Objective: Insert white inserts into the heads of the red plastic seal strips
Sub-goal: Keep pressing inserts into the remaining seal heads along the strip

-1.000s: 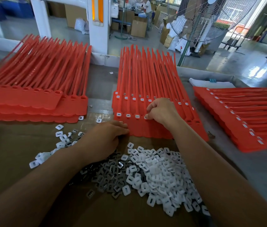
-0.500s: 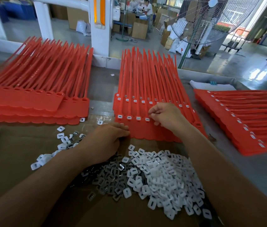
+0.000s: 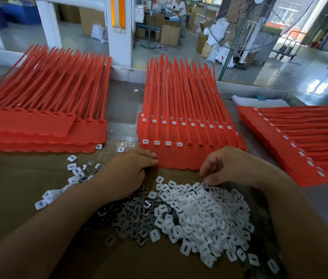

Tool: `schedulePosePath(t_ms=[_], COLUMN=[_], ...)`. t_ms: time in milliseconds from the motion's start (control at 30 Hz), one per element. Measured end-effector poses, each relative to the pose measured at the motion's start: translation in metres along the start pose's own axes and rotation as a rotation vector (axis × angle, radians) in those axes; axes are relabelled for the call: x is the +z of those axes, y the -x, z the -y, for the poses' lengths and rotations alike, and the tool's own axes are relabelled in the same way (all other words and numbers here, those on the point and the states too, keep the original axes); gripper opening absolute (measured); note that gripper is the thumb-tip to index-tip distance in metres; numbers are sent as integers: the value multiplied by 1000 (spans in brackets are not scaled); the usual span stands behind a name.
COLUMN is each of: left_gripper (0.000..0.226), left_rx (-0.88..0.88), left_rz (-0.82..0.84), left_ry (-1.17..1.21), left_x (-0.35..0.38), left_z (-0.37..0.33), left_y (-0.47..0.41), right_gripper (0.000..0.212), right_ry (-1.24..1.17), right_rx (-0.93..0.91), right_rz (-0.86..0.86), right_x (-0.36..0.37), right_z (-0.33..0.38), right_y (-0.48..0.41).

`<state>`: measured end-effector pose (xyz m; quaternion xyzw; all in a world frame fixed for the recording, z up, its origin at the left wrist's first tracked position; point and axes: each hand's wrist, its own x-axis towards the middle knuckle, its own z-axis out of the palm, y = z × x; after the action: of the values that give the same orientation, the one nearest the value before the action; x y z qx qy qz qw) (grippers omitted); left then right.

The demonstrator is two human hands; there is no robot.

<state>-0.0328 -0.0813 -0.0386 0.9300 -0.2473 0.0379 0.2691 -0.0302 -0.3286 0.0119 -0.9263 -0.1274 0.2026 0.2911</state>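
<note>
Fingers (image 3: 208,179) of the right hand (image 3: 231,168) are curling onto the white inserts (image 3: 199,214) at six o'clock, hold unclear; left hand (image 3: 131,174) is lying flat, seemingly steadying the red seal strips (image 3: 179,158) at twelve o'clock.

3 red strip stacks: middle stack (image 3: 187,121), left stack (image 3: 38,125), right stack (image 3: 299,146). Front row of middle stack: 4 filled heads (image 3: 168,143), at least 3 empty heads (image 3: 200,146), the rest hidden. In front of it: 1 insert pile (image 3: 203,214) and 1 clip pile (image 3: 131,216), neither countable. Just left of it: 2 loose inserts (image 3: 120,149). 2 hands: left hand (image 3: 127,174), right hand (image 3: 231,168). Behind it: 1 fan (image 3: 259,27).
</note>
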Motion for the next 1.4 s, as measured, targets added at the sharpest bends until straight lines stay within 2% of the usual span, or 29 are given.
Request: schedulePosePath(t_ms=[200,333,467,600,800,1000,1167,1400], left_gripper=[51,51,52,51,51,52,52,51], left_rx=[19,14,8,0,-4,-2,7,35], left_rz=[0,9,4,1,-7,14,3,-19], left_ry=[-13,-4,-7,-5,11,27,20,-7], left_x=[1,1,1,1,1,0,-1,-3], left_z=[2,2,2,1,1,1,1,-2], left_y=[-1,0,-1,0,0,-1,-2,-2], right_gripper=[18,15,13,19,15,24,24,12], right_ry=[68,30,-74,-131,-305,-314,-379,-135], right_rx=[0,-9,-31,-80,-72,-89,-67,-61], right_rz=[10,5,-95,-240,-448,-581,-615,-603], right_x=[6,4,4,6,11,12,13,16], right_z=[-1,-1,-2,1,-1,-2,-2,1], right_y=[-2,-1,2,0,-5,-17,-30,-48])
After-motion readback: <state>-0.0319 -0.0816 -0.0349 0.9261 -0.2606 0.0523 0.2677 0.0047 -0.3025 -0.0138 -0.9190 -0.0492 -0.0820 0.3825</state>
